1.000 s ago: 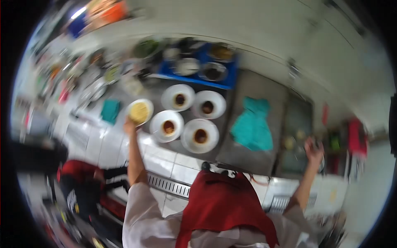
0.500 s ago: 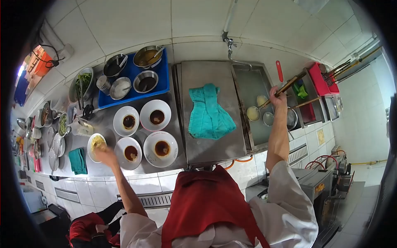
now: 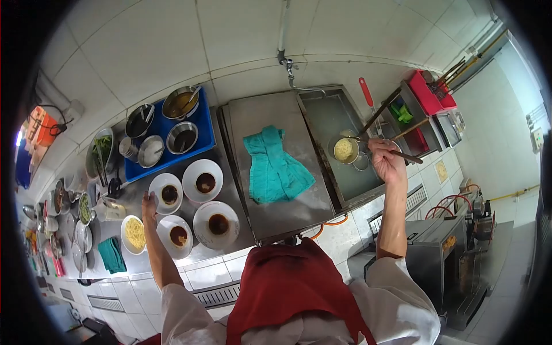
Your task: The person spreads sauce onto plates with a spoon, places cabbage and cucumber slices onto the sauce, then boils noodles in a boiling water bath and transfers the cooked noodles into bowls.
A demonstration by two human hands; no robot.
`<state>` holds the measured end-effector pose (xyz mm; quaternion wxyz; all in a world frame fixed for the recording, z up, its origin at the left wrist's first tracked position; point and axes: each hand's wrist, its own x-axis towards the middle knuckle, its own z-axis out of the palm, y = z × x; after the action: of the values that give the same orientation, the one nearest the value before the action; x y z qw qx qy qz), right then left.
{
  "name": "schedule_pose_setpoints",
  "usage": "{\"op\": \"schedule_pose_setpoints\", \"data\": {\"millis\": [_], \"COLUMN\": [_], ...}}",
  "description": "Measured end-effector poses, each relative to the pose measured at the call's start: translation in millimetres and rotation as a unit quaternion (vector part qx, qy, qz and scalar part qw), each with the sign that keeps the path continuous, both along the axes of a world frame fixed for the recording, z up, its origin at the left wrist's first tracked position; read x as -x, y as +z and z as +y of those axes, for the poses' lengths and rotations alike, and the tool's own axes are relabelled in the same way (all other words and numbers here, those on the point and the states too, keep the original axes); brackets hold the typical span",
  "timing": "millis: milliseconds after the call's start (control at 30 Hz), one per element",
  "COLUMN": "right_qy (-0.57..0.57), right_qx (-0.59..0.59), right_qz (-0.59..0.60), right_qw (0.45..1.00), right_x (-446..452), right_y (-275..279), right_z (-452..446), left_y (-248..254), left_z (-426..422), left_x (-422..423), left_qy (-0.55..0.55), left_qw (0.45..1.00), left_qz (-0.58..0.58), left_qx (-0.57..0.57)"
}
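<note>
My right hand (image 3: 388, 161) is closed around the wooden handle (image 3: 408, 156) of a noodle strainer. Pale noodles (image 3: 344, 149) fill its basket, held over the water-filled basin (image 3: 338, 109). My left hand (image 3: 149, 202) grips the left rim of a white bowl (image 3: 157, 185) with dark sauce in it. Around that bowl stand three more sauce bowls: one at the back (image 3: 194, 167), one in front (image 3: 167, 224) and one at the front right (image 3: 201, 233). Left of my forearm, a white bowl holds yellow shreds (image 3: 135, 233).
A teal cloth (image 3: 276, 167) lies on the metal cover (image 3: 241, 115). Behind the bowls, a blue tray (image 3: 210, 138) carries several metal bowls. A tap (image 3: 290, 72) hangs over the basin. A red-handled tool (image 3: 366, 92) and another wooden handle (image 3: 411, 129) stick out at the right.
My left hand has left the bowl of yellow shreds and reached the sauce bowl. My right hand has drawn nearer, lifting the noodle strainer, and the view has shifted right.
</note>
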<state>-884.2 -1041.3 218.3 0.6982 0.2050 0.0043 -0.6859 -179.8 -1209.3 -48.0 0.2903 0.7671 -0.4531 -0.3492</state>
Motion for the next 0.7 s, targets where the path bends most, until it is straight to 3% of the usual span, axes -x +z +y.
{"op": "schedule_pose_setpoints", "data": {"millis": [133, 200, 267, 367, 500, 600, 700], "right_qy": [0.015, 0.007, 0.046, 0.041, 0.016, 0.048, 0.041], "right_qx": [0.016, 0.008, 0.0, 0.019, 0.01, 0.066, -0.007], "right_qz": [0.019, 0.05, -0.035, 0.006, 0.042, 0.029, 0.055], "right_qw": [1.0, 0.999, 0.998, 0.999, 0.999, 0.996, 0.998], "right_x": [8.9, 16.7, 26.1, 20.3, 23.3, 21.3, 29.5], "right_y": [-11.8, -6.4, -13.2, -6.1, -14.4, 7.0, 1.9], "right_z": [-10.0, -15.3, -23.0, -24.3, -17.6, -25.0, -37.3], "left_y": [13.4, -20.1, -31.0, 20.8, 49.3, 86.8, 124.3], "left_z": [3.4, -12.0, -1.2, 14.5, 37.0, 61.8, 92.2], "left_x": [-0.3, -25.6, -34.4, -13.4, 4.9, 15.9, 39.7], "left_qy": [-0.004, -0.008, -0.018, 0.003, 0.117, 0.111, 0.119], "left_qw": [0.999, 1.0, 0.999, 0.991, 0.983, 0.97, 0.949], "left_qz": [-0.013, 0.003, 0.01, 0.129, 0.14, 0.214, 0.288], "left_qx": [-0.045, 0.002, 0.032, -0.022, 0.024, 0.024, 0.054]}}
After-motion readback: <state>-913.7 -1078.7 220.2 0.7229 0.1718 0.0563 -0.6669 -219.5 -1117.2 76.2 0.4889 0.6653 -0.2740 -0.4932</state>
